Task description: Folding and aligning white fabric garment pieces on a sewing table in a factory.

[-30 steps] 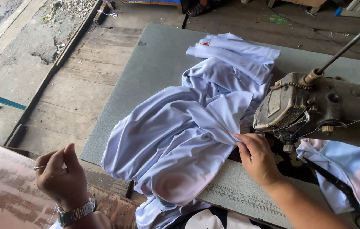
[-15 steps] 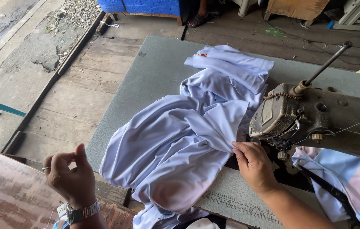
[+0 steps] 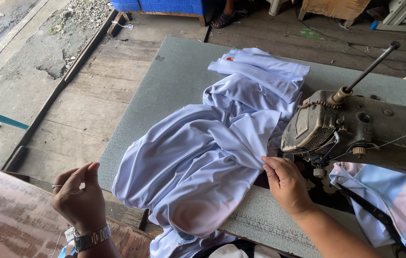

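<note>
On the grey bench [image 3: 174, 91], beside the old sewing machine [image 3: 356, 126] — right hand [image 3: 286, 184] pinching the pale blue garment [image 3: 203, 157] at its fold; left hand [image 3: 79, 198] raised off the bench, fingers pressed together — on what, cannot tell.

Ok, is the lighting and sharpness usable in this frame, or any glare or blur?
Head view: even daylight, soft shadows only in the folds of the pale blue garment; no glare on it; sewing machine dark but readable; left hand and right hand both sharp, no motion blur.
</note>
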